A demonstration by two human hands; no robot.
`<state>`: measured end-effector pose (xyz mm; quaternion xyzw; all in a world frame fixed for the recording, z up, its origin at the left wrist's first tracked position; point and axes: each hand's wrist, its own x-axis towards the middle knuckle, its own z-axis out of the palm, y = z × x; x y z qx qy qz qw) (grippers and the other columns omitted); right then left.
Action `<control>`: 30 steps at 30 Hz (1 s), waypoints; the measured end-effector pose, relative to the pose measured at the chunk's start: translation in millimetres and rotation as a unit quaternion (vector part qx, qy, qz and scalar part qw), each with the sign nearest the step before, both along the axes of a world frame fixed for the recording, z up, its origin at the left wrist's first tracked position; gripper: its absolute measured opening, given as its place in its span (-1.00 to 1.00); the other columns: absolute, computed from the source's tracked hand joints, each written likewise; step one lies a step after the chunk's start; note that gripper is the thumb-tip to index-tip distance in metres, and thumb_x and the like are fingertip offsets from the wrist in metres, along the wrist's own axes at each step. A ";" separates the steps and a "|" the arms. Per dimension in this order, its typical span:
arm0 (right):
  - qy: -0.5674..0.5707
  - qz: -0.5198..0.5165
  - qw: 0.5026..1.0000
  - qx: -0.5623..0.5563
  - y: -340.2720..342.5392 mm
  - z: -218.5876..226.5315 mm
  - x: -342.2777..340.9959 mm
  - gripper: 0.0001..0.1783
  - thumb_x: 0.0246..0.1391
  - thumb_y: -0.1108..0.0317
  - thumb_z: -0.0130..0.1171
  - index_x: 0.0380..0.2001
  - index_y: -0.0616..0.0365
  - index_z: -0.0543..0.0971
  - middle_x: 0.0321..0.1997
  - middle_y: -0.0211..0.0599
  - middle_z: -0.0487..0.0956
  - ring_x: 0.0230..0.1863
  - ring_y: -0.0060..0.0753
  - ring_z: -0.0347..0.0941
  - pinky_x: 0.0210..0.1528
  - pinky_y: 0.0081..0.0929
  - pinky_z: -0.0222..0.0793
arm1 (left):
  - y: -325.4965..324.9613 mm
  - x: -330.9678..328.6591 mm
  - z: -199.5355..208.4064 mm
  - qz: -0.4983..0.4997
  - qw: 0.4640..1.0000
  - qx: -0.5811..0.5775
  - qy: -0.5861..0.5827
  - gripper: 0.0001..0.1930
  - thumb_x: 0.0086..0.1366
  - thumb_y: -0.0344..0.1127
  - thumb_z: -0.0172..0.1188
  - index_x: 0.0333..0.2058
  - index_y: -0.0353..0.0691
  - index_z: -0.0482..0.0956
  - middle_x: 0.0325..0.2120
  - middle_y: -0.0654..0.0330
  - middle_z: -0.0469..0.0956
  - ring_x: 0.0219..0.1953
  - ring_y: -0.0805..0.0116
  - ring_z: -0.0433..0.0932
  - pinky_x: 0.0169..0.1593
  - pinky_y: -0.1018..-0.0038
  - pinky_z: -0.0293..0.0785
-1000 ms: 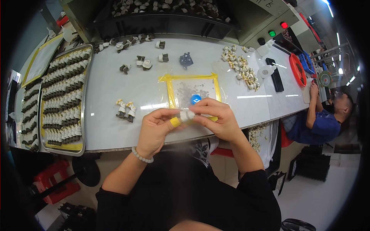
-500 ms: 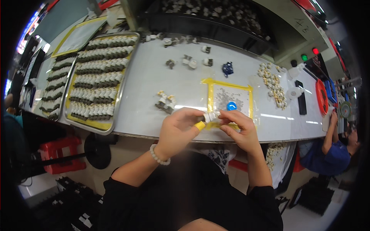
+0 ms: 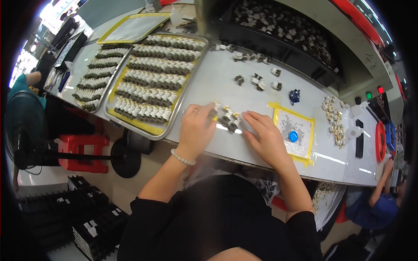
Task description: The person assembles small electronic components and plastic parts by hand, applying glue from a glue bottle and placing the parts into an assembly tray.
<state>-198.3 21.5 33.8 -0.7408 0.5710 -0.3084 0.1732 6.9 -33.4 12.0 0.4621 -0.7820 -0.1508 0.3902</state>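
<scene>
Head view. Left hand (image 3: pixel 196 130): thumb and fingertips drawn together, apparently pinching a small figurine (image 3: pixel 216 105), though blur and the fingers partly hid it; yellow wrap (image 3: pixel 215 118) on the thumb, white bead bracelet (image 3: pixel 183 158) at the wrist. The figurine was at the table's near side, just left of two white-and-brown figurines (image 3: pixel 227 116). Right hand (image 3: pixel 266 138): thumb and forefinger spread wide, nothing between them, just right of that pair.

Beyond these, one white table (image 3: pixel 209 91), which bore: a steel tray (image 3: pixel 188 89) at left, filled with rows of figurines (image 3: pixel 150 93); loose white-and-dark pieces (image 3: pixel 260 82) farther back; a dark blue lump (image 3: pixel 294 96); a blue round cap (image 3: pixel 293 136) inside a yellow-taped square (image 3: pixel 300 150); a heap of cream-and-yellow pieces (image 3: pixel 334 122) at right. At the back stood a black bin (image 3: pixel 265 48) of similar white-and-dark parts. At far right sat a co-worker (image 3: pixel 370 211) in blue.
</scene>
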 end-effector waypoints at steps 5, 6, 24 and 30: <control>-0.001 0.035 0.999 -0.035 -9.7 -1.3 12.5 -0.54 -0.14 0.50 0.22 -0.05 0.23 0.50 -0.03 -0.14 0.52 -0.07 -0.08 0.41 0.01 -0.30 0.35 | -5.8 6.9 -0.1 0.005 1.000 0.006 -0.019 -0.64 -0.02 -0.55 0.21 -0.16 -0.30 0.57 -0.40 0.07 0.54 -0.31 0.21 0.50 -0.21 0.39 0.43; 0.003 0.035 0.999 -0.042 -10.9 -2.4 13.4 -0.54 -0.16 0.51 0.23 -0.07 0.23 0.51 -0.05 -0.16 0.54 -0.09 -0.09 0.41 -0.01 -0.31 0.36 | -6.5 5.0 1.2 0.009 1.000 0.010 -0.006 -0.66 -0.02 -0.53 0.22 -0.18 -0.32 0.57 -0.41 0.07 0.54 -0.31 0.20 0.50 -0.20 0.39 0.43; -0.001 0.021 0.993 -0.118 -10.8 -15.9 13.7 -0.58 -0.21 0.52 0.25 -0.15 0.19 0.54 -0.16 -0.24 0.54 -0.17 -0.18 0.42 -0.11 -0.32 0.38 | -1.8 -13.0 9.4 -0.053 0.997 0.060 0.002 -0.64 -0.09 -0.51 0.21 -0.21 -0.32 0.54 -0.32 0.11 0.55 -0.26 0.26 0.50 -0.16 0.42 0.45; -0.004 0.007 0.991 -0.134 -11.2 -17.5 10.6 -0.65 -0.20 0.51 0.24 -0.22 0.19 0.56 -0.21 -0.27 0.54 -0.20 -0.21 0.43 -0.15 -0.32 0.38 | -6.7 -4.0 18.7 -0.081 0.991 0.103 0.008 -0.64 -0.08 -0.52 0.19 -0.20 -0.30 0.55 -0.31 0.11 0.54 -0.26 0.26 0.50 -0.16 0.43 0.44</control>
